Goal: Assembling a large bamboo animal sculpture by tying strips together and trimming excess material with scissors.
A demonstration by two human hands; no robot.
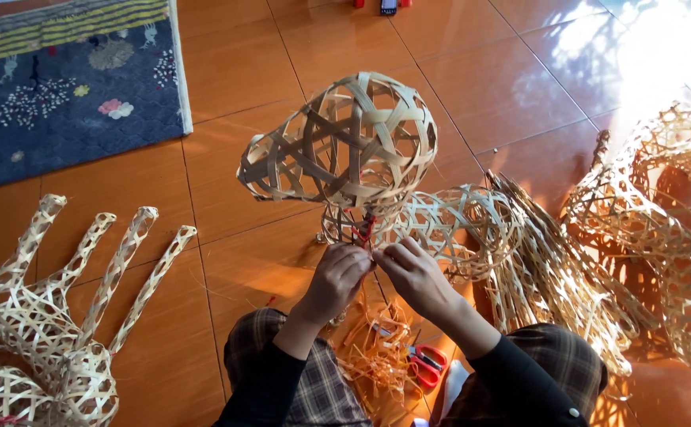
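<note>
You hold a woven bamboo form (345, 142) upright in front of you, above the orange tiled floor (227, 79). It is a rounded, hollow shell of pale flat strips, laced in an open pattern of stars and hexagons, wide at the top and flaring to a ragged edge at its left. It narrows below to a neck, where red binding (365, 229) is wrapped around the strips. Your left hand (337, 281) and right hand (414, 273) pinch this neck from either side, fingertips touching just under the red wrap.
</note>
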